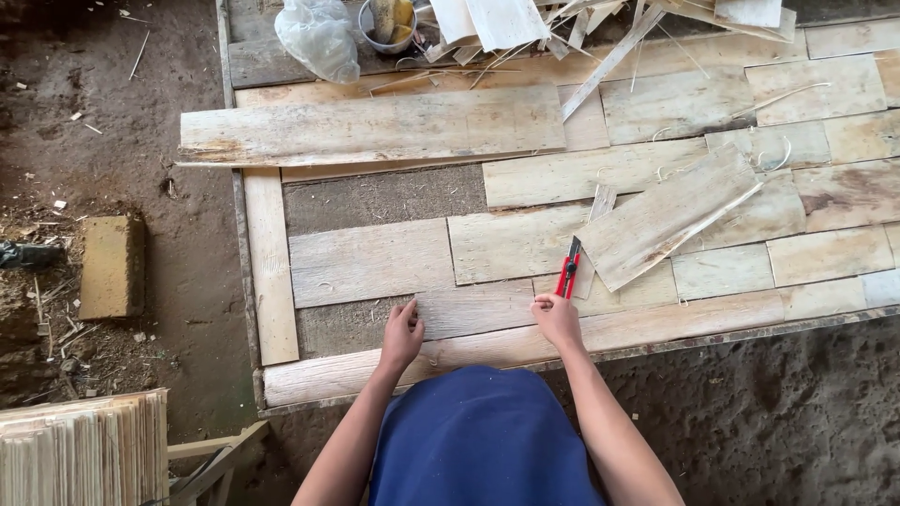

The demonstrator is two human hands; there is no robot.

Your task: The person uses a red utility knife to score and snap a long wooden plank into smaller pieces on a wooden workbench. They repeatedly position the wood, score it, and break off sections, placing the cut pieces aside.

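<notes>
**A:** What's nearest the camera?

**B:** A blue garment at the bottom edge, with both bare arms reaching out from it to the desk. The left hand lies flat with its fingers loose on a pale wooden strip, grasping nothing. The right hand is clenched around a red utility knife, blade end pointing away from the person, just at the right end of that same strip.

**B:** The desk top is a patchwork of thin wooden boards laid side by side, with grey bare patches showing where no board lies.

**A:** And around the desk?

**B:** Dark packed earth floor on the left and in front. A tan brick sits on the ground to the left, with splinters scattered near it. At the lower left corner is a stack of thin wood sheets, seen edge-on.

**A:** Anything lying across the work?

**B:** A loose board rests tilted just beyond the knife, overlapping the laid pieces. Further out, a long plank lies crosswise, its left end overhanging the desk edge.

**A:** At the far end?

**B:** A clear plastic bag, a small metal tin beside it, and a heap of wood offcuts and curled shavings.
</notes>
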